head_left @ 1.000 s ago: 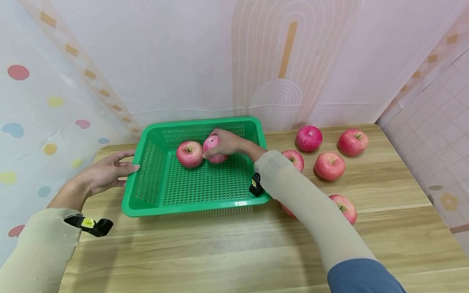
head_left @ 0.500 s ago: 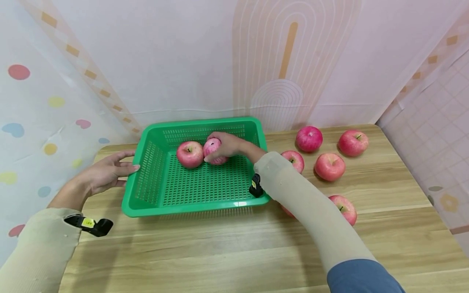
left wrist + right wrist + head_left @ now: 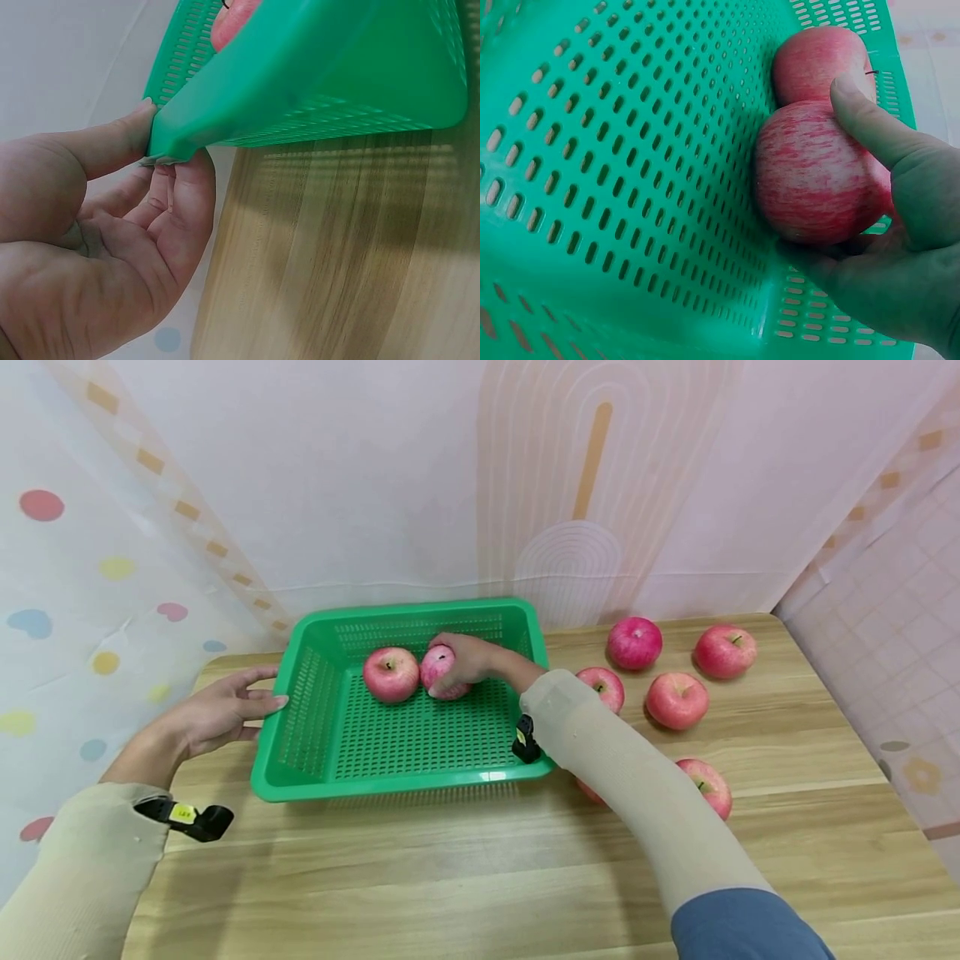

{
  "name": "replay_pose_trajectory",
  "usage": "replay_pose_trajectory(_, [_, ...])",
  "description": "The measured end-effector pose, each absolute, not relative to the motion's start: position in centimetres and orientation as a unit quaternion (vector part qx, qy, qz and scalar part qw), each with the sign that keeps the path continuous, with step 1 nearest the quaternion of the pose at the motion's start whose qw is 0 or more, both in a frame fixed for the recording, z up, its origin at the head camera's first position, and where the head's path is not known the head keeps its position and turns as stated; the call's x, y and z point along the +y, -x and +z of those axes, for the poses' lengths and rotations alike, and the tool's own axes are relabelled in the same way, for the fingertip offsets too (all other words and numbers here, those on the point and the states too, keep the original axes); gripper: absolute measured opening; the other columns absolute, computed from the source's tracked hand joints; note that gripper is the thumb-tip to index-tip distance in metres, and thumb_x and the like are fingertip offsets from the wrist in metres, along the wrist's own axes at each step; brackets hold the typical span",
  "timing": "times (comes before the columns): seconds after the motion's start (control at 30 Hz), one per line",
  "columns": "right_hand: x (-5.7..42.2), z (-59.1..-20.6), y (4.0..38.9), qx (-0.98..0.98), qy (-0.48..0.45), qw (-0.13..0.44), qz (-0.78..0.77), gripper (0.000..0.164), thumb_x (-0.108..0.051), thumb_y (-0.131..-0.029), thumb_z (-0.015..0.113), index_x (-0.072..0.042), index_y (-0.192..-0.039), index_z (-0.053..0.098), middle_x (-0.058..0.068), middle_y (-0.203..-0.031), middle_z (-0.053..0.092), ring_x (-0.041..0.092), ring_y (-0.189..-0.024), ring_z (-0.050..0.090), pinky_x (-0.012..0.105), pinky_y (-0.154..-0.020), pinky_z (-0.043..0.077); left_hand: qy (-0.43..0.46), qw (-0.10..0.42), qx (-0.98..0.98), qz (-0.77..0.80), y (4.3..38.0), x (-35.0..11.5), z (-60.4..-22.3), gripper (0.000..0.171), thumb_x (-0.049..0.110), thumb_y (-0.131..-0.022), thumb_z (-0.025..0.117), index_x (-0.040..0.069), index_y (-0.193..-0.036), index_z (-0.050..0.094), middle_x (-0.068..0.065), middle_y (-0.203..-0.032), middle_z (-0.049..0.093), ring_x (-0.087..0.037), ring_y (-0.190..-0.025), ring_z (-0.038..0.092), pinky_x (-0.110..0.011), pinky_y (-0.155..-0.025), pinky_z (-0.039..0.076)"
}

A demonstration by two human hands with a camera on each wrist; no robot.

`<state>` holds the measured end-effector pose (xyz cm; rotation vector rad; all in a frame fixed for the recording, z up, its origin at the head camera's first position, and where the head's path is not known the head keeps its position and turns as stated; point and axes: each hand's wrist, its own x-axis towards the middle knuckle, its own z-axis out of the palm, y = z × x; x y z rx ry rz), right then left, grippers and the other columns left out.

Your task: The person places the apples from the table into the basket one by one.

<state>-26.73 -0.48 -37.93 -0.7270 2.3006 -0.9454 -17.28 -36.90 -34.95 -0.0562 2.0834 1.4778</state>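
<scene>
The green plastic basket (image 3: pixel 405 787) stands on the table with two red apples inside. My left hand (image 3: pixel 221 712) pinches its left rim, the thumb over the edge and curled fingers beneath, as the left wrist view shows. Inside the basket my right hand (image 3: pixel 474 658) grips a streaky red apple (image 3: pixel 810 176) from its right side, thumb across the top and fingers low around it. Just left of it in the head view sits the other apple (image 3: pixel 391 674), with its stem up. The right hand covers part of the gripped apple.
On the wooden table (image 3: pixel 420 877), right of the basket, lie several more apples, among them a deep pink one (image 3: pixel 634 643) at the back and one (image 3: pixel 707 785) near the right forearm. That forearm partly hides some. A patterned wall covering (image 3: pixel 375 485) rises behind.
The apple in my right hand has shifted slightly to the right within the basket and turned a little. My left hand keeps its hold on the rim.
</scene>
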Motion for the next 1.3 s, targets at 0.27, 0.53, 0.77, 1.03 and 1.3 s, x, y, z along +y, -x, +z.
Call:
replay_pose_trajectory(0.27, [-0.5,-37.9,26.8,0.868,0.271,0.264,-0.322,0.076,-0.023,-0.089,0.082,-0.007,-0.151,0.041,0.014,-0.144,0.051,0.027,-0.13,0.051,0.038,-0.105,0.046,0.014,0.289,0.778,0.557,17.4,-36.9,-35.0,0.067,0.016,-0.109,0.052,0.002,-0.158,0.008,0.001,-0.111,0.067,-0.016,-0.096,0.071,-0.037,-0.082,0.061])
replay_pose_trajectory(0.53, [-0.5,-38.1,26.8,0.879,0.261,0.263,-0.301,0.09,-0.029,-0.089,0.082,-0.009,-0.159,0.029,0.015,-0.152,0.046,0.029,-0.138,0.045,0.041,-0.11,0.043,0.016,0.29,0.779,0.555,17.4,-36.7,-35.0,0.068,0.015,-0.109,0.051,0.002,-0.159,0.006,0.003,-0.111,0.067,-0.015,-0.095,0.07,-0.037,-0.082,0.061])
replay_pose_trajectory(0.77, [-0.5,-37.9,26.5,0.881,0.251,0.265,-0.301,0.094,-0.03,-0.088,0.083,-0.006,-0.158,0.026,0.017,-0.151,0.046,0.03,-0.139,0.045,0.042,-0.111,0.043,0.021,0.288,0.779,0.557,17.4,-36.7,-35.0,0.065,0.016,-0.109,0.052,0.005,-0.158,0.011,0.002,-0.111,0.068,-0.015,-0.095,0.07,-0.037,-0.082,0.061])
replay_pose_trajectory(1.03, [-0.4,-37.4,26.4,0.887,0.253,0.26,-0.286,0.094,-0.035,-0.089,0.081,-0.003,-0.157,0.027,0.018,-0.149,0.047,0.03,-0.138,0.046,0.042,-0.11,0.044,0.013,0.29,0.779,0.557,17.5,-36.8,-35.0,0.067,0.016,-0.109,0.052,0.003,-0.158,0.008,0.003,-0.111,0.068,-0.015,-0.095,0.07,-0.037,-0.082,0.061])
replay_pose_trajectory(1.3, [-0.6,-36.5,26.1,0.901,0.263,0.234,-0.253,0.093,-0.041,-0.09,0.08,-0.003,-0.157,0.029,0.019,-0.154,0.039,0.031,-0.143,0.037,0.043,-0.112,0.042,0.021,0.292,0.78,0.553,17.5,-36.9,-35.0,0.069,0.016,-0.109,0.051,0.003,-0.159,0.006,0.004,-0.111,0.068,-0.015,-0.096,0.07,-0.037,-0.082,0.061])
